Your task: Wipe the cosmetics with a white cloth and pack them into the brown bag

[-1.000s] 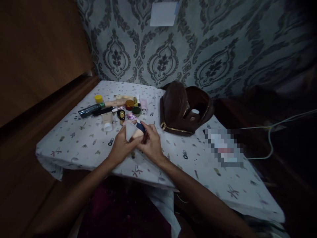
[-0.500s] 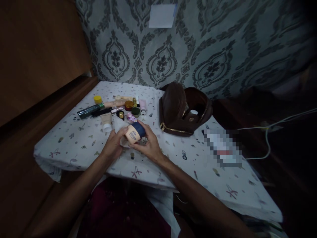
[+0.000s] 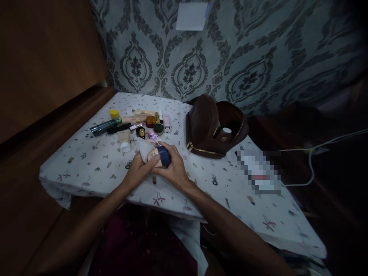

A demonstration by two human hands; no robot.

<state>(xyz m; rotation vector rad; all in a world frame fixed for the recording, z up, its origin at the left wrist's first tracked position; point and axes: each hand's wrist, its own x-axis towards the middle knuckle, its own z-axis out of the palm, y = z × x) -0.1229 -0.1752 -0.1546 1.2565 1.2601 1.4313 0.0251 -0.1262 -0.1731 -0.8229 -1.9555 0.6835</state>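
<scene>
Between my hands, over the front of the table, lies a small cream-coloured cosmetic bottle with a dark blue cap (image 3: 164,155), tilted on its side. My right hand (image 3: 177,168) is closed around the cap end. A thin white wipe (image 3: 143,147) is gripped in my left hand (image 3: 138,170), whose thumb presses across the bottle's printed side. Part of the wipe is hidden behind the bottle and fingers. Just beyond stand a beige tube with a white cap (image 3: 124,142) and a pink-and-purple small item (image 3: 153,135).
Several cosmetics lie at the back left: a dark green tube (image 3: 104,128), a yellow-lidded pot (image 3: 114,113), an amber jar (image 3: 150,121), a pink tube (image 3: 166,123). An unzipped brown bag (image 3: 201,126) stands right of them. A blurred-out flat object (image 3: 258,172) and white cables are farther right.
My left thumb has slid forward over the bottle's label, taking the wipe with it. The bottle has turned and shifted slightly right; my right hand keeps its hold.
</scene>
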